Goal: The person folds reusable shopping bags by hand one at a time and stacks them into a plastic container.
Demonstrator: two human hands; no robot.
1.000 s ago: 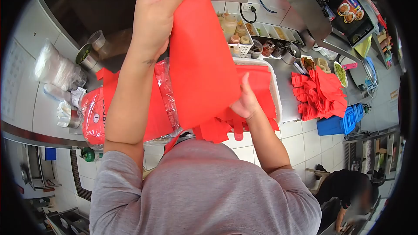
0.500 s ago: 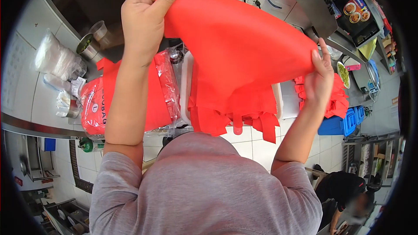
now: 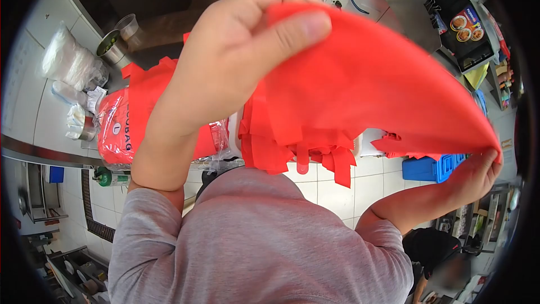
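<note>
A red fabric eco bag [image 3: 365,84] is stretched slantwise in front of me, held at both ends. My left hand [image 3: 236,50] pinches its upper left edge, thumb on the near face and fingers mostly hidden behind. At the lower right corner, my right hand [image 3: 478,175] grips the cloth with bent fingers. Beneath it, more red bags [image 3: 270,149] with loose straps lie heaped in a white tub [image 3: 234,135], largely covered by the raised bag. A clear plastic pack of red bags [image 3: 115,126], with printed lettering, lies beside my left forearm.
Left of the pack stand a metal pot [image 3: 114,49], a clear plastic cup [image 3: 128,25] and a bundle of clear plastic [image 3: 73,59]. Blue containers [image 3: 424,169] sit below the raised bag at right. Another person [image 3: 433,250] in dark clothing is at lower right.
My right hand has swung outward and down to the right with its corner of the bag. My left hand has shifted right and looks larger. The bag now slants more steeply.
</note>
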